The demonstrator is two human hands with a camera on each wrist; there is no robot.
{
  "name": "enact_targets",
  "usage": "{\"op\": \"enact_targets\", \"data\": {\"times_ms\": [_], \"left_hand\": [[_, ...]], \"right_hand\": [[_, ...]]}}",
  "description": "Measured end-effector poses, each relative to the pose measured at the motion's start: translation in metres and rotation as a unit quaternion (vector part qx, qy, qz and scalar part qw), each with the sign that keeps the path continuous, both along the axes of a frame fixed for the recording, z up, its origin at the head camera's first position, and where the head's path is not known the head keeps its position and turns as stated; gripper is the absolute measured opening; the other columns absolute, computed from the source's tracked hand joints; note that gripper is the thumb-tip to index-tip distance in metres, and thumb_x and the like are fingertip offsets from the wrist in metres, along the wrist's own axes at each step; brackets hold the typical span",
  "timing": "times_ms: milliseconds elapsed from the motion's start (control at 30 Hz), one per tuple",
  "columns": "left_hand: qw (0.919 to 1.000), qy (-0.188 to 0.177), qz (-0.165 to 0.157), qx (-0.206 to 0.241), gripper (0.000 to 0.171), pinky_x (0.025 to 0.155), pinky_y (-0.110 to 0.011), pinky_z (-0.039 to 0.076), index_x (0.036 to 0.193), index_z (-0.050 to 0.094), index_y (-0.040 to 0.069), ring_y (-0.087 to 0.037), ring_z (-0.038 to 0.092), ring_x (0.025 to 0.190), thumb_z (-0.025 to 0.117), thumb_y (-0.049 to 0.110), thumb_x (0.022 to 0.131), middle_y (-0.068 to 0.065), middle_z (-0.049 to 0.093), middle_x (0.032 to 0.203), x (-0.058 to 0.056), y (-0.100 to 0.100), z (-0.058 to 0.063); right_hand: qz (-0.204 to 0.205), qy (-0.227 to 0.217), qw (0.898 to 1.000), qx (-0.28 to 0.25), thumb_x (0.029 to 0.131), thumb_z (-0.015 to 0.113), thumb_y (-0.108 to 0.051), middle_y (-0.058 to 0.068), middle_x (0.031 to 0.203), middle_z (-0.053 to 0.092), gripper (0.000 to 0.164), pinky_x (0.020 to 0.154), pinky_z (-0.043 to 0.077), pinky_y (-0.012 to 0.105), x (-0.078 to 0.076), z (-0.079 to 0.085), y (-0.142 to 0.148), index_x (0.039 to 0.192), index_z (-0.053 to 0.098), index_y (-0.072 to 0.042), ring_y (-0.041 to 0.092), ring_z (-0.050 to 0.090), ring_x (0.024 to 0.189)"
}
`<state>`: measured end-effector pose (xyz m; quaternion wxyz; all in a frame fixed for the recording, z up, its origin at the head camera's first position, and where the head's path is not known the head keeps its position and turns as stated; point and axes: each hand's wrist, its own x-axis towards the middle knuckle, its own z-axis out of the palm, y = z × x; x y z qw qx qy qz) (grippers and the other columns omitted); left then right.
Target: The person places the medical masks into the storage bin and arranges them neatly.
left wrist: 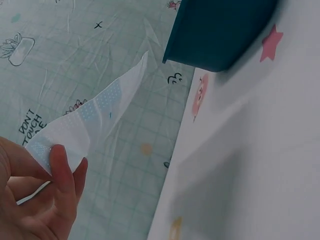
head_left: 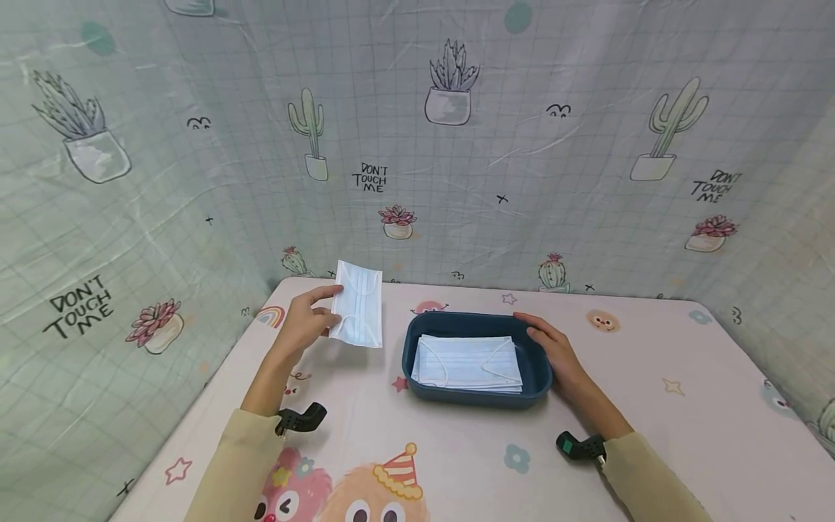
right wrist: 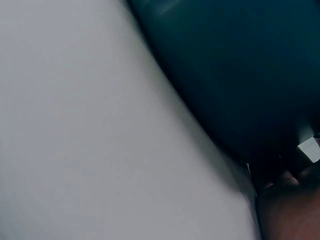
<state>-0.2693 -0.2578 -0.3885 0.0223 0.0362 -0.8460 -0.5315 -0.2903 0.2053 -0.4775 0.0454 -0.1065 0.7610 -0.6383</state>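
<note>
My left hand (head_left: 305,317) pinches a pale blue disposable face mask (head_left: 360,304) by its side edge, thumb and fingertips on either face. The mask hangs upright above the table's left part, and in the left wrist view the mask (left wrist: 102,112) bends away from the fingers. A dark blue plastic bin (head_left: 479,397) stands on the table, with several flat face masks (head_left: 466,361) stacked in it, white ear loops across the top one. Around the bin's right rim my right hand (head_left: 562,357) curls its fingers. Most of that hand is out of the right wrist view.
The table (head_left: 652,449) has a white cover printed with cartoon faces, stars and flowers. Behind it and along both sides hangs a grey-green curtain (head_left: 457,167) with cactus prints. Each wrist carries a small black device, one by the left sleeve (head_left: 241,464).
</note>
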Motion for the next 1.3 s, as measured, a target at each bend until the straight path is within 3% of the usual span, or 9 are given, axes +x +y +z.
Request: {"op": "enact_targets", "data": {"times_ms": [67,200,300,400,500,700,867,1067,1300], "left_hand": [[0.9999,0.003,0.001,0.014,0.062,0.072,-0.023,0.058,0.151,0.053,0.013,-0.025,0.065,0.099,0.064,-0.001,0.092,-0.017,0.051,0.150,0.002,0.005,0.004],[0.9993,0.010,-0.004,0.036,0.061,0.071,-0.022,0.057,0.151,0.054,0.013,-0.024,0.064,0.099,0.065,0.000,0.092,-0.017,0.052,0.148,0.008,0.012,0.012],[0.9986,0.016,-0.014,0.048,0.060,0.070,-0.023,0.057,0.150,0.055,0.012,-0.022,0.066,0.095,0.065,-0.001,0.092,-0.018,0.054,0.145,0.011,0.018,0.016],[0.9981,0.018,-0.023,0.054,0.059,0.069,-0.023,0.057,0.149,0.055,0.012,-0.020,0.067,0.092,0.065,-0.001,0.092,-0.020,0.056,0.142,0.013,0.024,0.018],[0.9978,0.019,-0.033,0.054,0.058,0.070,-0.023,0.058,0.148,0.056,0.011,-0.020,0.067,0.091,0.066,-0.001,0.092,-0.019,0.055,0.142,0.011,0.031,0.018],[0.9974,0.026,-0.064,0.019,0.058,0.070,-0.027,0.062,0.148,0.057,0.014,-0.023,0.069,0.092,0.068,0.002,0.092,-0.014,0.052,0.151,0.001,0.051,0.026],[0.9943,0.023,-0.103,-0.019,0.059,0.070,-0.030,0.063,0.148,0.058,0.016,-0.026,0.070,0.090,0.069,0.003,0.091,-0.011,0.052,0.153,-0.005,0.072,0.042],[0.9835,0.006,-0.179,-0.024,0.060,0.071,-0.033,0.063,0.145,0.060,0.014,-0.025,0.071,0.087,0.069,-0.002,0.087,-0.015,0.055,0.148,-0.016,0.096,0.055],[0.9650,-0.024,-0.256,-0.049,0.058,0.078,-0.035,0.063,0.137,0.068,0.020,-0.027,0.061,0.116,0.071,-0.001,0.083,-0.008,0.057,0.150,-0.033,0.118,0.062]], "right_hand": [[-0.001,0.002,1.000,-0.003,0.112,0.041,-0.030,0.010,0.164,0.042,0.046,0.106,0.032,0.002,0.000,0.000,0.001,0.154,0.049,-0.012,0.026,0.029,0.157],[-0.001,0.004,1.000,-0.007,0.112,0.041,-0.030,0.011,0.164,0.042,0.046,0.103,0.032,0.001,0.000,-0.001,0.000,0.153,0.049,-0.011,0.026,0.031,0.156],[-0.001,0.005,1.000,-0.006,0.112,0.041,-0.029,0.010,0.163,0.043,0.045,0.114,0.031,0.012,-0.001,-0.001,0.000,0.153,0.050,-0.011,0.025,0.032,0.155],[-0.001,0.007,1.000,-0.006,0.112,0.041,-0.027,0.010,0.163,0.044,0.044,0.127,0.026,0.033,-0.001,-0.001,0.000,0.153,0.050,-0.012,0.025,0.032,0.156],[0.001,0.010,1.000,-0.009,0.112,0.040,-0.026,0.011,0.163,0.043,0.044,0.130,0.020,0.050,-0.001,-0.001,0.000,0.152,0.050,-0.011,0.028,0.030,0.157],[0.000,0.008,1.000,-0.020,0.112,0.040,-0.023,0.012,0.163,0.043,0.044,0.131,0.018,0.054,-0.002,-0.001,0.000,0.152,0.050,-0.009,0.029,0.030,0.157],[0.003,0.006,1.000,-0.025,0.112,0.040,-0.023,0.011,0.164,0.042,0.044,0.131,0.017,0.054,-0.002,-0.001,0.000,0.152,0.050,-0.010,0.029,0.029,0.157],[0.002,0.002,1.000,-0.017,0.112,0.038,-0.023,0.012,0.165,0.040,0.044,0.130,0.017,0.056,0.001,0.002,0.000,0.153,0.049,-0.010,0.031,0.028,0.158],[0.001,0.004,1.000,-0.013,0.112,0.039,-0.023,0.012,0.164,0.041,0.044,0.131,0.016,0.055,0.002,0.003,0.000,0.153,0.049,-0.011,0.030,0.028,0.157]]}}
